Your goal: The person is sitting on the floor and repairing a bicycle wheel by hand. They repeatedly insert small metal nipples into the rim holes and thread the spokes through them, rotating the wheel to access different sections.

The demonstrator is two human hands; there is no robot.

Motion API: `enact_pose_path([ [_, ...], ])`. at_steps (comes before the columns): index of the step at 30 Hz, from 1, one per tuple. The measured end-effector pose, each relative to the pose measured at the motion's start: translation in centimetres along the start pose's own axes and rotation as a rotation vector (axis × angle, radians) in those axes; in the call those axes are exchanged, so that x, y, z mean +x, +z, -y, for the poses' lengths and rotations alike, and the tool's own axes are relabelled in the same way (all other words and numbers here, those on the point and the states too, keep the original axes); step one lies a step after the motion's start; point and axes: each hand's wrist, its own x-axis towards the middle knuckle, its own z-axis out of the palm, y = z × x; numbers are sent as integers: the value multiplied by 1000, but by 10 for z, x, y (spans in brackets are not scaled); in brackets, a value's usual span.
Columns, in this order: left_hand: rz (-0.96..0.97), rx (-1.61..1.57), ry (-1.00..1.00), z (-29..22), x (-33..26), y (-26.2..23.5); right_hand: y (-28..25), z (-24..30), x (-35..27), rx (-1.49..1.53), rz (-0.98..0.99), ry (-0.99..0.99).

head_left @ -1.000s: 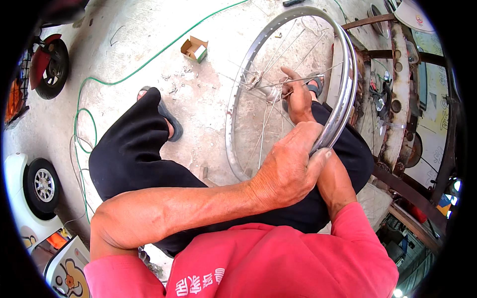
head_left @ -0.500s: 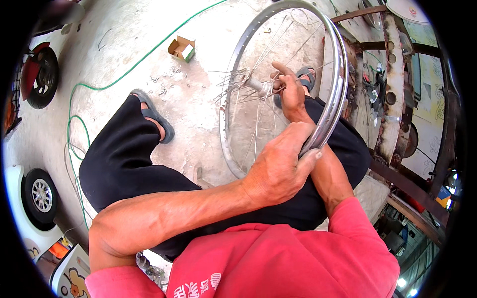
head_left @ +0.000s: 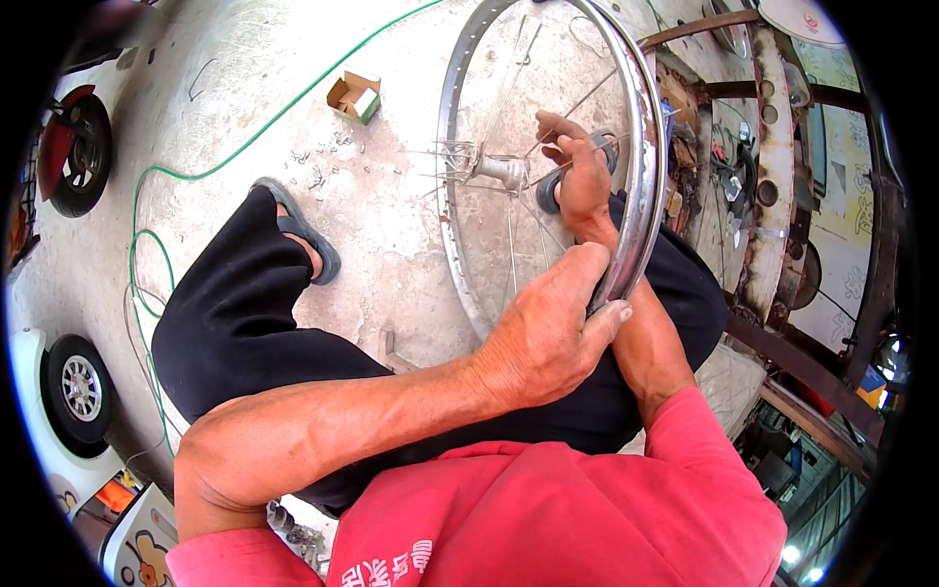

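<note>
The left grip (head_left: 548, 333) is closed around the near edge of the bare metal rim (head_left: 648, 161), tilted above the floor (head_left: 401, 235). The right grip (head_left: 577, 176), fingers loosely parted, is just beside the spoked hub (head_left: 501, 171).

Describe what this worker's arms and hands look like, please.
These are a person's arms, without cables. The left hand and right hand wear no gloves, and no watch or rings show. The short left sleeve and right sleeve are plain pinkish red, leaving the forearms bare.
</note>
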Motion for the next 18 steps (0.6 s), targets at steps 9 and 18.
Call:
enact_pose_path([
  [9, 19, -43, -51, 0, 2, -2, -29, 5, 18, 140, -43, -262],
  [18, 89, -73, -153, -5, 6, -7, -6, 14, 31, 930, 27, 1],
])
